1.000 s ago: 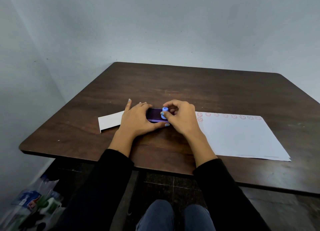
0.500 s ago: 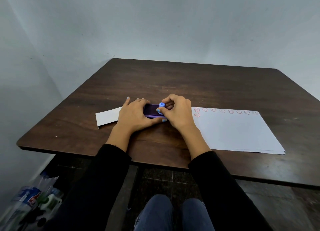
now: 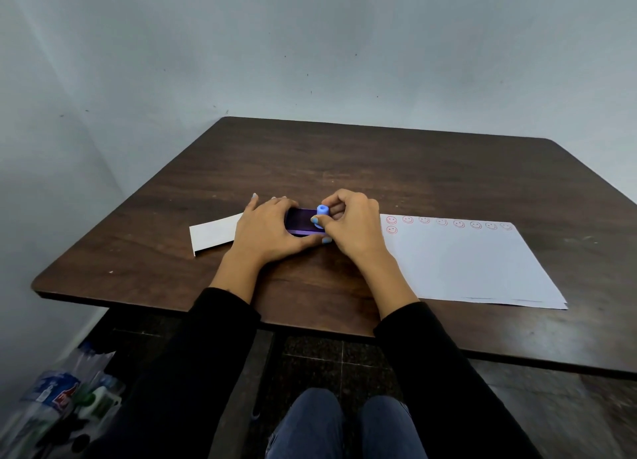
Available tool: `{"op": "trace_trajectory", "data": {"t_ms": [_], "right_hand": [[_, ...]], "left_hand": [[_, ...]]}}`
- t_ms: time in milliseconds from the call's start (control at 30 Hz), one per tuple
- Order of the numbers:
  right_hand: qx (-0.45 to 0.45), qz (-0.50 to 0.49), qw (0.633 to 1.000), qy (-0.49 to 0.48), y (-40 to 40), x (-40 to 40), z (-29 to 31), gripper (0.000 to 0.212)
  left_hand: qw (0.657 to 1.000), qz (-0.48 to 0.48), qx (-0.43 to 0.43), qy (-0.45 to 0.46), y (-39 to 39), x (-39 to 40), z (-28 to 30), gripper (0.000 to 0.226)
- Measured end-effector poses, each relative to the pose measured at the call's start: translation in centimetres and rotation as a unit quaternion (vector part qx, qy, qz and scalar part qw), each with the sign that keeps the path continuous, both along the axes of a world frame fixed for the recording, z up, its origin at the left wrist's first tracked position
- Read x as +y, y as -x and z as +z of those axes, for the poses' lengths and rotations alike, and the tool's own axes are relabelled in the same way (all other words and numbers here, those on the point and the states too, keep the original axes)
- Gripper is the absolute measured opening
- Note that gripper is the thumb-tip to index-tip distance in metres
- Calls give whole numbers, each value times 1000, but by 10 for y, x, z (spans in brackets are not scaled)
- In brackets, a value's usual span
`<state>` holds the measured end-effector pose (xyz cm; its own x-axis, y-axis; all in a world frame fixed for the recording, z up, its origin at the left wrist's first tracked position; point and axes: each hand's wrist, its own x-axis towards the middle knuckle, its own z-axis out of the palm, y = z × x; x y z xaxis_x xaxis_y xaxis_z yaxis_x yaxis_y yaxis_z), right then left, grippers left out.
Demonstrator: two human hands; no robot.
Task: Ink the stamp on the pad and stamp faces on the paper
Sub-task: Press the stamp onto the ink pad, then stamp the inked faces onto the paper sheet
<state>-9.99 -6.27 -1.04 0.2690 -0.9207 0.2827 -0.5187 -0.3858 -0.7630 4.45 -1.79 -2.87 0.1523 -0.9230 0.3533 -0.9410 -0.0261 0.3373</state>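
**Head view: stamp pressed on the ink pad, a second row of faces barely begun**

The head camera looks down on a dark wooden tabletop. The right hand pinches a small blue stamp between thumb and fingers, its base down on the purple ink pad. The left hand is wrapped around the pad's left end and near edge, holding it steady against the tabletop.

Compared with a second ago, little has shifted: both hands keep the same grip and the stamp is still on the pad's right end. The whole scene sits slightly lower and nearer in the view, which looks like head movement rather than any change on the tabletop. That suggests the inking is still under way, not finished.

Just right of the hands lies the white paper. A row of red smiley faces runs along its far edge, with a single face under the leftmost one. Most of the sheet is blank, so the task seems to be in its early part. A white card lies to the left, partly under the left hand.
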Motion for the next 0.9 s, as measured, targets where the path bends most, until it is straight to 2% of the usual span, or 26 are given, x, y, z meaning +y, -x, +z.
{"op": "trace_trajectory", "data": {"t_ms": [200,333,400,467,533,600,733,900], "right_hand": [[-6,-2,1000,7,-2,2,-3,17],[-18,-2,1000,4,0,1,-3,17],[-91,-17,996,-8,2,0,1,16],[-242,-49,968,-46,10,-2,10,16],[-390,-56,912,-115,22,-7,20,18],[-473,-47,865,-163,37,-12,25,18],[-529,-55,818,-219,65,-15,25,10],[-517,-101,816,-237,85,-15,23,10]], "left_hand": [[1000,1,-4,7,0,-1,-2,91],[1000,3,-19,14,1,-2,-5,99],[999,-12,-14,37,5,-3,-6,97],[997,-42,-11,69,14,-5,-4,86],[994,-74,-18,83,27,-7,-1,75],[992,-107,-21,70,41,-9,3,67],[989,-148,-16,-6,67,-14,4,56],[988,-142,-39,-51,77,-19,0,48]]}}
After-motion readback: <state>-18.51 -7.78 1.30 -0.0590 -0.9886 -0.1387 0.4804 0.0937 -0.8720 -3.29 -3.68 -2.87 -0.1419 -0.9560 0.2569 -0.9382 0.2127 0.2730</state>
